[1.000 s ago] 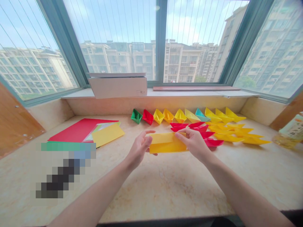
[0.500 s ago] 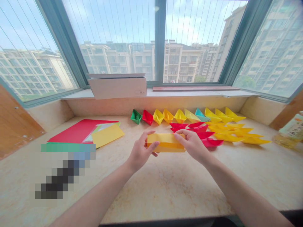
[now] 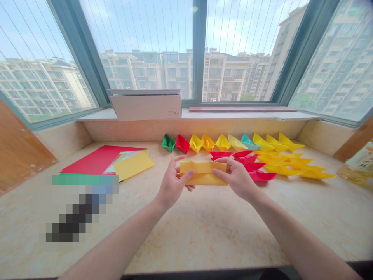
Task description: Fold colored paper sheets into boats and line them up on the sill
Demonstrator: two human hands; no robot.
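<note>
A yellow sheet of folded paper (image 3: 203,177) is held up above the counter between both hands. My left hand (image 3: 174,181) pinches its left end, thumb on the front face and fingers behind. My right hand (image 3: 235,175) grips the right end the same way, thumb pressed near the upper fold. A creased strip runs along the paper's top. Just past my right hand lie several red paper boats (image 3: 260,177). Farther right are several yellow paper boats (image 3: 316,174). Behind the hands stands a row with a green boat (image 3: 168,144), a red boat (image 3: 183,144) and a light blue boat (image 3: 249,142).
On the left lie red paper sheets (image 3: 93,160) with a yellow sheet (image 3: 134,165) on top. A pixelated patch (image 3: 78,212) hides something in front of them. A white box (image 3: 147,107) rests on the sill. At far right stands a bottle (image 3: 358,163).
The yellow paper's upper flap has been turned down and pressed flatter. My left thumb has moved inward onto its front, and my right thumb has come down onto the face.
</note>
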